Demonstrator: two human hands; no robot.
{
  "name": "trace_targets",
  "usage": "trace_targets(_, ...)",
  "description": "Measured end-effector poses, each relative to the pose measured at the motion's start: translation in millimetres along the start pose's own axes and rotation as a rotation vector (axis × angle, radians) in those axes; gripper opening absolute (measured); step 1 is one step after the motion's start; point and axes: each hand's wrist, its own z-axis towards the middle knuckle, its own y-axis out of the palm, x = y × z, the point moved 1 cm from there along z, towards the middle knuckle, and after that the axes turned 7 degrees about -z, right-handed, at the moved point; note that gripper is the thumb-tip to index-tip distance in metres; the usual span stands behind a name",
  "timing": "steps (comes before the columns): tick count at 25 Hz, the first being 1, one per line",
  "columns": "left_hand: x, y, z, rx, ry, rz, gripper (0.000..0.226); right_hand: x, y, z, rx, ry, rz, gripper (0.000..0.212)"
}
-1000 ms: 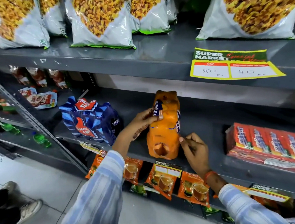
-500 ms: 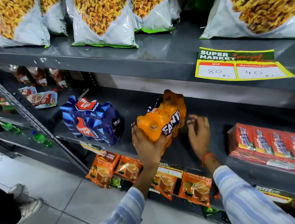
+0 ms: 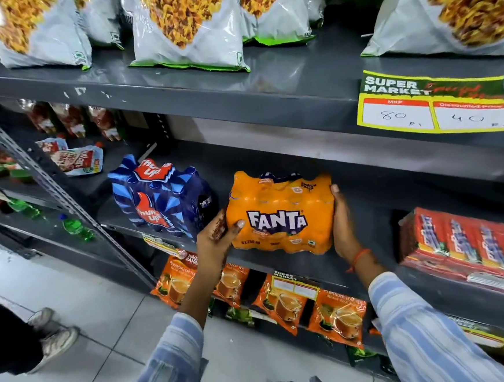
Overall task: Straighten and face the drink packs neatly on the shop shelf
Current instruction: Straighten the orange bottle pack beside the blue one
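Observation:
An orange Fanta pack (image 3: 278,200) stands at the front of the grey middle shelf (image 3: 368,233), its logo facing me. My left hand (image 3: 215,242) grips its lower left corner, thumb on the front. My right hand (image 3: 342,223) presses flat against its right side. Left of it, apart by a small gap, a dark blue Thums Up pack (image 3: 161,198) stands turned at an angle. A red shrink-wrapped pack (image 3: 472,246) lies on the same shelf at the right.
Large snack bags (image 3: 189,24) fill the top shelf, with a yellow price tag (image 3: 437,107) on its edge. Orange tea pouches (image 3: 283,303) hang below the middle shelf. A slotted upright (image 3: 51,182) divides off the left bay. Someone's shoes (image 3: 54,336) are on the tiled floor at left.
The Fanta pack has been turned from end-on to broadside, logo now facing front. My right hand moved from behind it to its right side; my left hand stayed at its left corner.

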Motion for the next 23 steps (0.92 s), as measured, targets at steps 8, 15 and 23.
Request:
trace_targets(8, -1, -13, -1, -0.018, -0.036, -0.018, 0.042, 25, 19, -22, 0.091, 0.01, 0.111, 0.09)
trace_targets(15, -2, -30, -7, -0.003, -0.035, 0.077, 0.042, 22, 38, -30, 0.122, -0.017, 0.116, 0.088)
trace_targets(23, 4, -28, -15, 0.299, 0.041, 0.335, 0.04, 24, 57, -30, 0.189, -0.043, 0.13, 0.076)
